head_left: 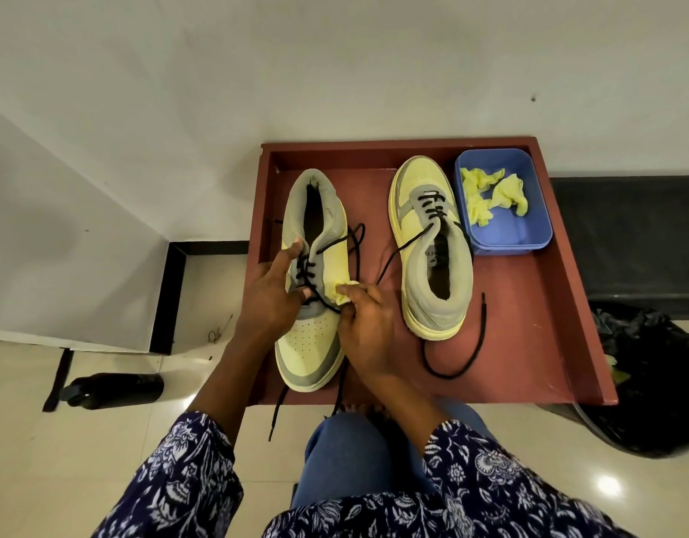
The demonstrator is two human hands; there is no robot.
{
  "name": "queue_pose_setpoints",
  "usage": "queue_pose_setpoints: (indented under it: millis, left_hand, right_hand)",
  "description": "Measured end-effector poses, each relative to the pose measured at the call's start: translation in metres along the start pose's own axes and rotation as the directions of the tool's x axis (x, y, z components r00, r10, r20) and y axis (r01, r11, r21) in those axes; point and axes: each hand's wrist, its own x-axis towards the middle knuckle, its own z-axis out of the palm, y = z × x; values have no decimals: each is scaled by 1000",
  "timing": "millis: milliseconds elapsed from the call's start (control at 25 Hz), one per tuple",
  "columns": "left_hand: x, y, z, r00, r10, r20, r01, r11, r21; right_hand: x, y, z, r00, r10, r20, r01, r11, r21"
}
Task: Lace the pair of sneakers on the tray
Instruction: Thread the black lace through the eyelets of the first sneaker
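Since both hands are already on it, the near shoe is clearly the one in play, so here's the layout:

Key relation: the yellow-and-grey sneaker with its toe toward the person (pixel 309 289) lies lengthwise away from the body, heel at the far end, so its eyelet rows run straight out from between the two hands. Both hands are touching it; neither has to reach.

Left hand: the left hand (pixel 271 295) rests on the left side of the lacing, fingers fairly straight, thumb tip up by the upper eyelets. Looks like it's steadying the shoe, not gripping anything.

Right hand: the right hand (pixel 364 324) is closed in a pinch at the right eyelet flap, right where the black lace (pixel 337 242) crosses. Can't tell if it has the lace, the flap, or both.

Lace state: lower rows crossed, upper ones not done yet I'd say; one loose end loops near the collar, others hang off the tray's near edge.

Other shoe: the second yellow-and-grey sneaker, toe pointing away (pixel 432 242), sits just right, partly laced, its black lace (pixel 457 343) trailing on the tray.

Tray: both sit on the dark red wooden tray (pixel 529 304).

Extras: a blue plastic tub (pixel 529 234) holding crumpled yellow cloths (pixel 490 196) in the far right corner.
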Motion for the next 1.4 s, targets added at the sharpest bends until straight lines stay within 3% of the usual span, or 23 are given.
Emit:
queue_pose_setpoints:
  millis: [240, 400, 680, 960, 1200, 1400]
  left_hand:
    - [-1, 2, -1, 999, -20, 37, 20, 1000, 6]
    - [0, 1, -3, 998, -27, 64, 28, 1000, -5]
    - [0, 1, -5, 996, -42, 81, 45, 998, -39]
    - [0, 2, -3, 996, -59, 69, 63, 996, -56]
    - [0, 2, -4, 996, -56, 69, 61, 996, -70]
    - [1, 2, -3, 994, -73, 83, 78, 995, -57]
  right_hand:
    - [19, -17, -14, 945, 318, 74, -326, 937, 130]
    - [59, -21, -11, 902, 414, 127, -428, 896, 119]
    - [91, -33, -13, 906, 383, 180, -408, 904, 128]
    - [51, -13, -8, 875, 411, 258, -442, 894, 76]
    - [4, -10, -15, 907, 354, 229, -354, 934, -45]
    - [17, -15, -9, 883, 429, 190, -446, 893, 57]
